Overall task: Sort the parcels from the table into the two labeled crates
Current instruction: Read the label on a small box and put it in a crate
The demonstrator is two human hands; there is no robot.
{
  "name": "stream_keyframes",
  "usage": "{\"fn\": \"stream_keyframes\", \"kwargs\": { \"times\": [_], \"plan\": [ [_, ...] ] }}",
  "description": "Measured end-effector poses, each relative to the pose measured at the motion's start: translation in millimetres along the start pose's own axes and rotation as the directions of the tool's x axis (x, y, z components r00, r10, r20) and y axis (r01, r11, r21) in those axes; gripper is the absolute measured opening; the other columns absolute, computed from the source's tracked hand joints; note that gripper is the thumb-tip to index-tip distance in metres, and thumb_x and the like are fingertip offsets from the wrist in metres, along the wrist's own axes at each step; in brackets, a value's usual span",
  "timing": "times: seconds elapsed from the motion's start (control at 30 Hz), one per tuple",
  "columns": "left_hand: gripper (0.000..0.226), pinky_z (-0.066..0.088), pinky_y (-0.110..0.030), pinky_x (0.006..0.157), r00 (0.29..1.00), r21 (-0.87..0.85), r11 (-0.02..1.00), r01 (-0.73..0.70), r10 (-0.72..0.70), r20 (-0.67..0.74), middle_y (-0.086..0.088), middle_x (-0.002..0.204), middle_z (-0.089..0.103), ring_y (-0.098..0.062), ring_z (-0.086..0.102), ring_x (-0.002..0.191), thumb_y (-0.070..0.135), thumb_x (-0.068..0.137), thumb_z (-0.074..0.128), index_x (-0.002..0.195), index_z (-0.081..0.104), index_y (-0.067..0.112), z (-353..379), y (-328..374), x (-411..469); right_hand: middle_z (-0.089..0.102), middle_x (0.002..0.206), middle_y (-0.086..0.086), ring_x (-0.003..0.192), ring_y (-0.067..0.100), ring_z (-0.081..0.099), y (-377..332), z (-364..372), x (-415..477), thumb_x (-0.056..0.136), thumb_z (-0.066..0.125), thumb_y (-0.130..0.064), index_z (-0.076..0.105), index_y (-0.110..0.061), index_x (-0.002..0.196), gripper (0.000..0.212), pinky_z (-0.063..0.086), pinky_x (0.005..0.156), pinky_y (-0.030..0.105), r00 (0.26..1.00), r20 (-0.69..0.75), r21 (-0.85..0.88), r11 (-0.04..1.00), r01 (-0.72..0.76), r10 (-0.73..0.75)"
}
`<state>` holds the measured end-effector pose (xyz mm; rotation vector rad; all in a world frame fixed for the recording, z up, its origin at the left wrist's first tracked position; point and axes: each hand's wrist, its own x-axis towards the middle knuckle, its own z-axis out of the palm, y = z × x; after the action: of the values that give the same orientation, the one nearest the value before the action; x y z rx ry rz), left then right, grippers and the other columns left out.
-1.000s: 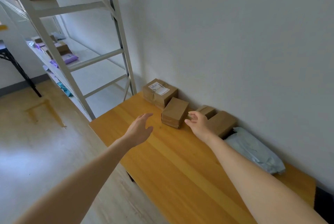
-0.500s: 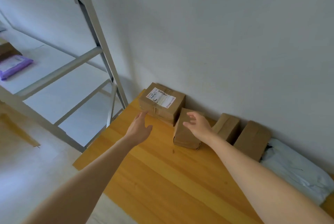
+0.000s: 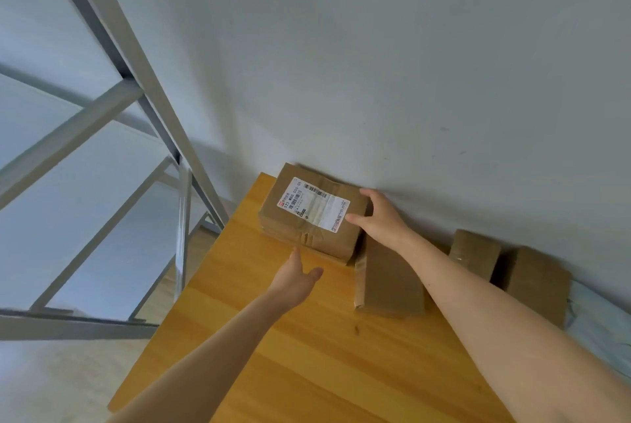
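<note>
A brown cardboard parcel with a white shipping label [image 3: 300,218] lies at the far left corner of the wooden table [image 3: 307,361], against the wall. My right hand [image 3: 379,221] grips its right end, thumb on the label and fingers over the far top edge. My left hand [image 3: 293,282] hovers open just in front of the parcel's near side, not touching it. A plain brown box [image 3: 389,282] lies under my right forearm. Two more brown boxes [image 3: 474,252] [image 3: 536,282] stand along the wall. No crate is in view.
A grey plastic mailer [image 3: 601,330] lies at the table's right edge by the wall. A grey metal shelf rack [image 3: 143,81] stands left of the table, its leg close to the table's far corner. Pale floor shows at the lower left.
The view has moved closer to the table corner. My right hand left the plain box and went to the labelled parcel's right end. My left hand moved nearer to the parcel's front.
</note>
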<state>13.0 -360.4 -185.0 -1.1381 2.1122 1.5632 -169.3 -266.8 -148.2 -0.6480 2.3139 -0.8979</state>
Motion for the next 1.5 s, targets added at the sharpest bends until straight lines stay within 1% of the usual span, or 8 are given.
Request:
{"fn": "stream_keyframes", "kwargs": {
  "times": [0.2, 0.4, 0.57, 0.73, 0.83, 1.17, 1.33, 1.5],
  "plan": [
    [0.084, 0.047, -0.042, 0.102, 0.986, -0.419, 0.894, 0.157, -0.165, 0.016, -0.007, 0.147, 0.039, -0.024, 0.048, 0.126, 0.038, 0.092, 0.061, 0.154, 0.010, 0.012, 4, 10, 22, 0.026, 0.152, 0.002, 0.141, 0.018, 0.027, 6, 9, 10, 0.085, 0.072, -0.022, 0.034, -0.014, 0.145, 0.071, 0.024, 0.109, 0.027, 1.000, -0.020, -0.017, 1.000, -0.013, 0.012],
    [0.074, 0.051, -0.039, 0.095, 0.976, -0.561, 0.816, 0.139, -0.209, -0.063, -0.001, 0.141, 0.046, -0.020, 0.048, 0.125, 0.046, 0.085, 0.068, 0.145, 0.031, 0.020, 1, 7, 28, 0.037, 0.137, 0.002, 0.123, 0.014, 0.041, 8, 16, 15, 0.083, 0.074, -0.023, 0.040, -0.019, 0.141, 0.068, 0.034, 0.098, 0.023, 0.998, -0.062, 0.019, 1.000, -0.025, 0.026],
    [0.094, 0.043, -0.047, 0.106, 0.948, -0.635, 0.767, 0.091, -0.263, -0.181, -0.003, 0.153, 0.033, -0.023, 0.038, 0.136, 0.042, 0.083, 0.072, 0.153, 0.013, 0.025, -13, -4, 30, 0.045, 0.139, -0.001, 0.125, 0.015, 0.045, 3, 28, 26, 0.085, 0.073, -0.025, 0.039, -0.021, 0.143, 0.067, 0.040, 0.094, 0.025, 0.997, 0.073, 0.032, 0.999, -0.022, 0.020],
    [0.091, 0.050, -0.041, 0.095, 0.942, -0.656, 0.749, 0.096, -0.281, -0.182, -0.004, 0.144, 0.043, -0.020, 0.050, 0.117, 0.037, 0.081, 0.076, 0.151, 0.020, 0.021, -32, -9, 37, 0.046, 0.145, 0.001, 0.134, 0.020, 0.043, -7, 29, 46, 0.087, 0.070, -0.027, 0.042, -0.018, 0.144, 0.064, 0.039, 0.108, 0.036, 0.992, 0.117, 0.007, 0.999, -0.050, 0.049],
    [0.089, 0.053, -0.041, 0.088, 0.948, -0.676, 0.726, 0.125, -0.289, -0.136, -0.006, 0.136, 0.049, -0.021, 0.053, 0.110, 0.034, 0.080, 0.077, 0.149, 0.023, 0.019, -37, -11, 41, 0.054, 0.138, 0.002, 0.126, 0.021, 0.051, -7, 32, 51, 0.090, 0.065, -0.026, 0.046, -0.018, 0.142, 0.056, 0.045, 0.105, 0.043, 0.986, 0.154, 0.026, 0.998, -0.065, 0.060],
    [0.085, 0.054, -0.047, 0.089, 0.956, -0.688, 0.724, 0.054, -0.236, -0.174, -0.002, 0.132, 0.054, -0.024, 0.057, 0.114, 0.030, 0.079, 0.078, 0.146, 0.027, 0.026, -43, -8, 27, 0.060, 0.107, -0.018, 0.092, -0.002, 0.056, -7, 42, 26, 0.090, 0.066, -0.020, 0.052, -0.026, 0.134, 0.047, 0.045, 0.063, 0.011, 0.988, 0.153, 0.168, 0.985, -0.028, 0.002],
    [0.087, 0.054, -0.047, 0.090, 0.953, -0.674, 0.739, -0.019, -0.189, -0.235, 0.000, 0.134, 0.054, -0.023, 0.058, 0.114, 0.029, 0.079, 0.079, 0.149, 0.028, 0.029, -55, 0, 7, 0.053, 0.117, -0.011, 0.110, 0.011, 0.049, -15, 28, 2, 0.087, 0.070, -0.018, 0.041, -0.030, 0.144, 0.064, 0.046, 0.072, 0.016, 0.991, 0.131, 0.263, 0.965, -0.018, -0.017],
    [0.086, 0.052, -0.047, 0.094, 0.946, -0.657, 0.749, -0.089, -0.142, -0.290, 0.000, 0.131, 0.056, -0.022, 0.059, 0.113, 0.035, 0.071, 0.084, 0.142, 0.037, 0.019, -57, 15, -23, 0.057, 0.128, -0.006, 0.120, 0.014, 0.050, -18, 8, -39, 0.084, 0.074, -0.018, 0.050, -0.025, 0.134, 0.056, 0.051, 0.089, 0.029, 0.996, 0.052, 0.316, 0.947, 0.053, -0.073]
  ]
}}
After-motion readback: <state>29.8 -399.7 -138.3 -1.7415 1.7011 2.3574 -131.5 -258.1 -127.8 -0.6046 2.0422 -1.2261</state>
